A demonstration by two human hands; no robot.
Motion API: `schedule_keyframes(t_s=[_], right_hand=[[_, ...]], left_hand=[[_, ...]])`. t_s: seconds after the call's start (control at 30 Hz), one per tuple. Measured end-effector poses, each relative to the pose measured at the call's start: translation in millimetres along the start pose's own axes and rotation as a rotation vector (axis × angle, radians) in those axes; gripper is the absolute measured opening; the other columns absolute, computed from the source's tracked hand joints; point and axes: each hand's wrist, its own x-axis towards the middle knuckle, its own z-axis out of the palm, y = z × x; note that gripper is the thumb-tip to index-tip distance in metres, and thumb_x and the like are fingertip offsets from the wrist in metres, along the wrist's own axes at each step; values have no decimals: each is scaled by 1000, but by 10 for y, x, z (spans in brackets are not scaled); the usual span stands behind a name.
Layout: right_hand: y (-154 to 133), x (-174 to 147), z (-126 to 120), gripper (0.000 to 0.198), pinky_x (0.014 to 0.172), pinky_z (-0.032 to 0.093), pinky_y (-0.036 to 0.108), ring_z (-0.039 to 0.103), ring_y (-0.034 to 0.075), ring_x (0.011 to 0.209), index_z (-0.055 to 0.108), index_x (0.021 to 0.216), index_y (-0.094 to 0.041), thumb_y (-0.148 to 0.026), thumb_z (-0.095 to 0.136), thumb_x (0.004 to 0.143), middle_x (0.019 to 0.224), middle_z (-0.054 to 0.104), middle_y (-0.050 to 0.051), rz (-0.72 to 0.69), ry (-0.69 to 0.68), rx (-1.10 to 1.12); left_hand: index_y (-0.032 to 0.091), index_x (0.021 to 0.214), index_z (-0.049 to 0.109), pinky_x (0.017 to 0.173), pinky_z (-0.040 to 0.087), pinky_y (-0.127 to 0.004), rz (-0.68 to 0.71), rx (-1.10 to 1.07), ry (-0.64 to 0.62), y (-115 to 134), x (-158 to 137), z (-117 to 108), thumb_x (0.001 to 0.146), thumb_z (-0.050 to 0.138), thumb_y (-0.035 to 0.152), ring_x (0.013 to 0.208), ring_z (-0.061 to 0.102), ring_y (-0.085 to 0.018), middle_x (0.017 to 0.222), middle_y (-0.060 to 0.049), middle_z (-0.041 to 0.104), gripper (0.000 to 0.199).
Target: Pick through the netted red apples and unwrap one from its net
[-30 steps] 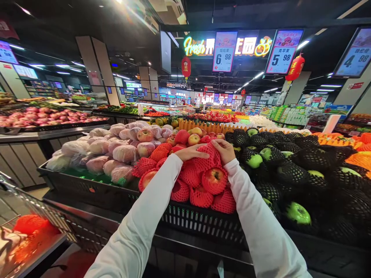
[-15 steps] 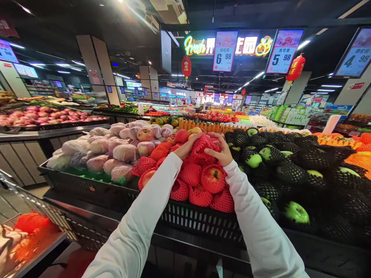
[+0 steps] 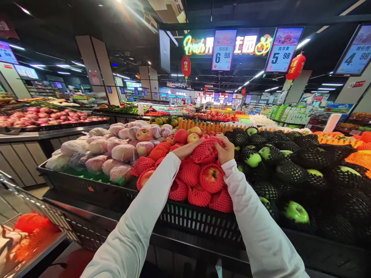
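Observation:
Both hands are on an apple in a red foam net, held just above the pile of red-netted apples. My left hand curves round its left and far side, the fingertips partly hidden behind it. At its right end, my right hand pinches the net between thumb and fingers. Just below sits a netted red apple with its top showing. More netted apples fill the black basket beneath my hands.
Plastic-wrapped apples lie to the left, and green apples in black nets to the right. An orange picket fence runs behind. A wire cart holding an orange bag stands at lower left. Price screens hang overhead.
My right fingers have closed in on the net's right end and the apple is turned slightly. My left hand has flattened along its far side, uncovering a yellowish apple behind.

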Motion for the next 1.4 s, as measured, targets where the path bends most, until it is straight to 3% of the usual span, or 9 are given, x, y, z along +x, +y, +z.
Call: schedule_keyframes(t_s=[0.23, 0.4, 0.5, 0.8, 0.93, 1.13, 1.2, 1.3, 1.4], right_hand=[[96, 3, -5, 35, 83, 54, 40, 63, 22, 84, 72, 74, -21, -53, 77, 59, 83, 70, 5, 212, -97, -7], [-140, -46, 24, 19, 99, 48, 41, 66, 24, 98, 75, 84, -23, -36, 67, 73, 96, 75, 6, -86, -225, -81], [-242, -76, 30, 23, 101, 49, 41, 68, 24, 101, 76, 87, -23, -27, 58, 73, 100, 76, 5, -130, -321, -77], [1, -32, -18, 23, 80, 56, 38, 68, 22, 80, 76, 75, -21, -22, 63, 56, 82, 76, 3, 198, -206, -53], [29, -15, 12, 22, 81, 56, 37, 68, 21, 82, 75, 78, -21, -30, 68, 58, 85, 75, 3, 239, -205, -2], [17, -29, 99, 28, 73, 57, 35, 67, 24, 91, 74, 81, -22, -41, 66, 62, 102, 75, 4, 395, -250, 125], [-45, -56, 100, 39, 81, 58, 37, 65, 26, 105, 75, 96, -23, -47, 66, 66, 119, 71, 5, 332, -248, 144], [-189, -110, 67, 64, 100, 52, 42, 57, 27, 124, 63, 128, -25, -54, 71, 72, 141, 59, 8, 75, -241, 48], [-256, -134, 27, 80, 108, 47, 48, 54, 30, 129, 57, 134, -22, -53, 83, 65, 142, 57, 14, -120, -314, -172]], left_hand=[[20, 99, 76, 121, 35, -44, -35, -5, -2, -33, 18, -29, 81, 75, 51, 125, 61, -28, 115, -8, 74, 35], [19, 110, 72, 114, 44, -47, 1, -89, 19, 89, -48, 104, 85, 70, 54, 120, 64, -30, 113, -8, 74, 43], [17, 116, 70, 110, 47, -49, -36, -117, 5, 116, -75, 134, 87, 67, 56, 122, 62, -32, 115, -11, 73, 49], [20, 98, 74, 109, 48, -42, -40, -37, -76, 5, -32, -20, 77, 79, 44, 113, 67, -30, 106, -7, 76, 32], [16, 93, 71, 105, 51, -36, 42, -130, 14, 74, -18, 21, 79, 76, 45, 108, 69, -26, 103, -8, 76, 33], [13, 111, 70, 93, 56, -34, 47, -233, 117, 104, 31, 28, 91, 61, 52, 102, 71, -25, 101, -10, 76, 44], [14, 114, 70, 82, 58, -32, 17, -221, 157, 101, 46, 21, 94, 55, 54, 96, 72, -24, 100, -10, 76, 47], [16, 115, 70, 61, 54, -27, 2, -165, 254, 109, 57, 2, 94, 53, 60, 83, 72, -23, 93, -8, 76, 51], [18, 114, 69, 45, 41, -21, 42, -97, 271, 116, 44, -16, 89, 58, 65, 69, 69, -19, 82, -5, 74, 54]])
